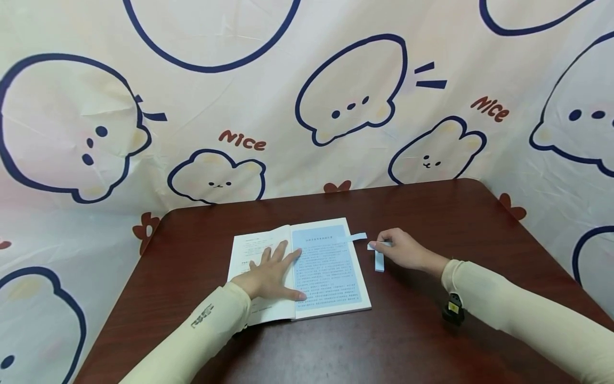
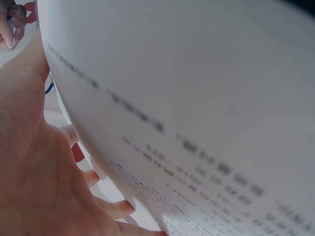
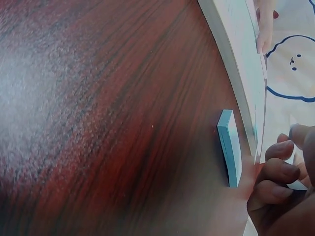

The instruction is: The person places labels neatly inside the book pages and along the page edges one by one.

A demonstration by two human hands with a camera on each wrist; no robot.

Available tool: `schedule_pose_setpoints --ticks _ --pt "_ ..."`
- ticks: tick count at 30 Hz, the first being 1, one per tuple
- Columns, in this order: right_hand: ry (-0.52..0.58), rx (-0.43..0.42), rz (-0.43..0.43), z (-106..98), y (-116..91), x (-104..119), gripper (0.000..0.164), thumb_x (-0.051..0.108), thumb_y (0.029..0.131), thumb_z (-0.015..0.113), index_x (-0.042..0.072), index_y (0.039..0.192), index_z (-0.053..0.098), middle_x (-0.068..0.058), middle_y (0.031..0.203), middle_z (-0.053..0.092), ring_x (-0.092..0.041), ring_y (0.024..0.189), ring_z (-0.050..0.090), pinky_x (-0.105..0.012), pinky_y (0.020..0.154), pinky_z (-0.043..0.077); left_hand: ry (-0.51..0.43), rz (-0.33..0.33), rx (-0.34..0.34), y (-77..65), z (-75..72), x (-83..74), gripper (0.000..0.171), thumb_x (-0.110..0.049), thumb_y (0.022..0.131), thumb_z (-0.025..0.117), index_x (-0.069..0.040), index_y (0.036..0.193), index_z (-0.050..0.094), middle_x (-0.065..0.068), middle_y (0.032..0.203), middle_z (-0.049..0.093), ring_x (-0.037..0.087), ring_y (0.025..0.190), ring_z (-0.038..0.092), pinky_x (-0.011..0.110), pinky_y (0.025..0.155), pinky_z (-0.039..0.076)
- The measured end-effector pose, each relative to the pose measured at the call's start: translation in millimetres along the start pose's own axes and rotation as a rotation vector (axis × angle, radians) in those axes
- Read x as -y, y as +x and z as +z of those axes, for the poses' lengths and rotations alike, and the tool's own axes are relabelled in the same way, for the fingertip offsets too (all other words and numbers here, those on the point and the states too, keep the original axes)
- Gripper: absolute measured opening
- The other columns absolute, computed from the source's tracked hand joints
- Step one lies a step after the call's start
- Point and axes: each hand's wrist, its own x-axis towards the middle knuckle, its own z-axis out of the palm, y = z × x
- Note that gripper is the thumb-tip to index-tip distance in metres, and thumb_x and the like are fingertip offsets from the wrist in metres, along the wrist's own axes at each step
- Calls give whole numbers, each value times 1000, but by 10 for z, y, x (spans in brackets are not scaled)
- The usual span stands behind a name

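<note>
A book (image 1: pixel 357 277) lies open on the table, its right page mostly printed on a light blue panel. My left hand (image 1: pixel 266 274) is spread flat across the left page and the fold, with thumb and a fingertip reaching onto the right page. A pale blue sticky strip (image 1: pixel 358 236) juts out past the right page's edge near the top. To the right of the book, my right hand (image 1: pixel 405 249) pinches another pale sticky strip (image 1: pixel 370 247) between thumb and fingers. Just below it lies a small blue pad of sticky strips (image 1: pixel 379 262), its thick edge showing in the right wrist view.
The dark red-brown wooden table (image 1: pixel 408 330) has rounded far corners. A cloth (image 1: pixel 355 165) printed with cartoon outlines hangs behind it and along both sides. A small black device (image 1: pixel 453 309) sits at the right wrist.
</note>
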Motion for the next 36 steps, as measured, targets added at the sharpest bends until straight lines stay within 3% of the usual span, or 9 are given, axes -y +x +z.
schedule_pose_setpoints --ticks 9,22,36 --pt "17 13 0 64 9 25 28 26 102 62 3 87 67 0 72 52 -15 70 47 -26 61 40 -2 -1 -7 -12 -1 -12 111 -68 73 79 -31 162 24 13 172 3 55 154 6 86 106 16" --pt "44 79 12 167 -21 42 36 30 104 58 2 81 62 4 60 38 -8 51 33 -24 53 34 -9 -4 -9 -5 22 -7 111 -69 72 79 -32 162 24 12 173 2 54 154 5 85 107 15" --pt "40 67 18 262 -17 73 42 29 100 64 12 65 49 6 54 40 -8 50 39 -21 50 33 -1 -13 -12 -4 22 9 111 -69 72 79 -32 162 24 12 173 2 53 155 5 85 108 15"
